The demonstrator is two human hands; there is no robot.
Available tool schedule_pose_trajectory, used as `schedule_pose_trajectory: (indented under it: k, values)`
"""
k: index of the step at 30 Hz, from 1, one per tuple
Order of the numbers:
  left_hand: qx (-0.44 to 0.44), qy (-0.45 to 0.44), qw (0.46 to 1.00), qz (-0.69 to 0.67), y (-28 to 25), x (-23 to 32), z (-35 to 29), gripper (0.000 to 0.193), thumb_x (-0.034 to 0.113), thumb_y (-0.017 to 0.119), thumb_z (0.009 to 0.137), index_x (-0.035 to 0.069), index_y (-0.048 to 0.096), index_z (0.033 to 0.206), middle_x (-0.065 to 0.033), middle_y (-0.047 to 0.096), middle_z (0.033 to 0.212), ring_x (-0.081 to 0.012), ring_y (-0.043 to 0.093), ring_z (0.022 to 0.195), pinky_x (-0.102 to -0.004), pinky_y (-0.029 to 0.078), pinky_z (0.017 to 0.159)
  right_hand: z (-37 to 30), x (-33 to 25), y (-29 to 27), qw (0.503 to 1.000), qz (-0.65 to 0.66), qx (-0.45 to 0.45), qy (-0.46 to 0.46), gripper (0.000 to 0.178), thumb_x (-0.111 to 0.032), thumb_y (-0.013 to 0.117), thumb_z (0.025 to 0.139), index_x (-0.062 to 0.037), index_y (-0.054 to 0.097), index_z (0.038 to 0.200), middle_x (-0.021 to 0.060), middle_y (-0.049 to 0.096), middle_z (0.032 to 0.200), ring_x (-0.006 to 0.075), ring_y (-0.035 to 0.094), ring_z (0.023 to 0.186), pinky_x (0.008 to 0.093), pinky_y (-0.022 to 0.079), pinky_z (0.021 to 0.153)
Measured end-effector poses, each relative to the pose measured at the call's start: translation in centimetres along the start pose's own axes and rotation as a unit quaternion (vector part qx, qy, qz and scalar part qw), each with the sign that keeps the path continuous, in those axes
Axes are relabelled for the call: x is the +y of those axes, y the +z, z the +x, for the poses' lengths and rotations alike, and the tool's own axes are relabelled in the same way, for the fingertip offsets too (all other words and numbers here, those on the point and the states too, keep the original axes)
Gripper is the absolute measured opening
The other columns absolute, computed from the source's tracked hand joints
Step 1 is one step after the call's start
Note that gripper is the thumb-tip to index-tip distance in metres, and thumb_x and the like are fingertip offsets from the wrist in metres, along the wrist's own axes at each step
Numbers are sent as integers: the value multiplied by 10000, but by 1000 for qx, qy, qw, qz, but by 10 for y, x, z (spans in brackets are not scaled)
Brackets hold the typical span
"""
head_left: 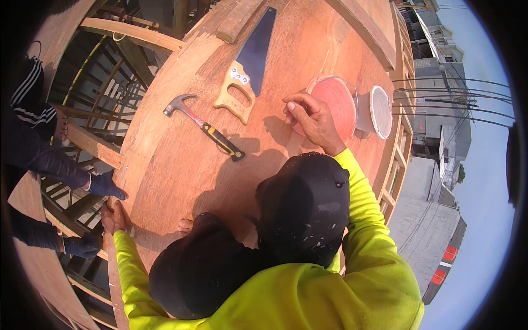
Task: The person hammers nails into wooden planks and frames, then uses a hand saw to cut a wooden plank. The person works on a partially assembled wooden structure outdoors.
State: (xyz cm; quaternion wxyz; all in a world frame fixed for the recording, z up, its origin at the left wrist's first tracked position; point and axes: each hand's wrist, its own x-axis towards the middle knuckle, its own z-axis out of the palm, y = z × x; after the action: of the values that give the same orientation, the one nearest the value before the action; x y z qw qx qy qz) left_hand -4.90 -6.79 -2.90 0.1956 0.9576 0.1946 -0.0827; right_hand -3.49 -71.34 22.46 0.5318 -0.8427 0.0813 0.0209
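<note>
My left hand (pixel 113 218) is at the left edge of a reddish-brown plywood sheet (pixel 181 154), its fingers curled at the rim beside a co-worker's gloved hand (pixel 107 185). Raised over the sheet, my right hand (pixel 312 118) has its fingers bent in and the thumb close to them; whether something small is pinched there is hidden. Just beyond that hand is a red round bucket (pixel 338 104) with a wire handle. A claw hammer (pixel 202 125) with a black and yellow grip lies on the wood, near a handsaw (pixel 247 71) with a pale wooden handle.
A whitish bucket (pixel 379 111) stands right of the red one. Timber pieces (pixel 363 27) lie toward the far side. Left of the sheet is an open wooden frame (pixel 96 144) with gaps below. The co-worker's other gloved hand (pixel 82 245) is lower left. My dark-clad knees (pixel 302 209) are in front.
</note>
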Motion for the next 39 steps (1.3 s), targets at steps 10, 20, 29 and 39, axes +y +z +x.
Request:
schedule_pose_trajectory:
  k: [10,20,29,39]
  values:
    - [179,90,971,128,10,42,-27,685,359,687,915,-21,479,1446,-276,538,1409,-454,475,1330,-540,385,1122,-14,196,-139,960,-213,53,176,190,-139,623,934,-26,737,1034,210,726,926,387,692,875,434,547,849]
    - [101,269,954,87,-23,174,-117,605,244,686,922,0,490,1439,-242,547,1409,-441,486,1322,-529,381,1134,42,227,-95,940,-311,-112,-88,211,-84,663,894,-63,724,1094,165,690,1092,395,657,1040,475,539,897]
    - [66,308,946,81,-18,226,-130,565,192,681,928,16,499,1433,-219,556,1408,-428,494,1318,-525,376,1143,46,207,-97,912,-354,-181,-100,234,-123,653,875,-50,705,1091,177,650,1126,384,673,983,491,545,850]
    - [54,307,949,41,-22,248,-147,575,82,691,893,11,492,1427,-211,552,1405,-410,493,1337,-487,378,1156,39,192,-108,881,-402,-234,87,198,-155,659,857,-26,705,999,195,670,1071,394,679,979,508,539,849]
